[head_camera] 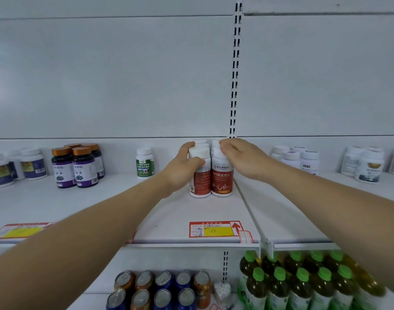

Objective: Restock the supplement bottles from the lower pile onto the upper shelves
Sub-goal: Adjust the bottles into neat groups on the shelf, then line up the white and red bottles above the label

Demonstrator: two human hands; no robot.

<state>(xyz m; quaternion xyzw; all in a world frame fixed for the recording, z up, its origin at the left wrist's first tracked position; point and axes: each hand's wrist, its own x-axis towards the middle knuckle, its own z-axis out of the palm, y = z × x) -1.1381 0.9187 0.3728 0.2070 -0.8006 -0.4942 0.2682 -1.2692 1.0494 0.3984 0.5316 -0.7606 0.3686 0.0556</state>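
Red-labelled supplement bottles (222,175) stand upright, caps up; my left hand (182,166) curls around the front-left bottle (200,175), my right hand (240,156) pinches its neighbour's cap.

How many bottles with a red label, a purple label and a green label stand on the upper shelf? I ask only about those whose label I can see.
Red label bottles: 2
Purple label bottles: 4
Green label bottle: 1
Total: 7
More white caps show behind the red pair; their labels are hidden.
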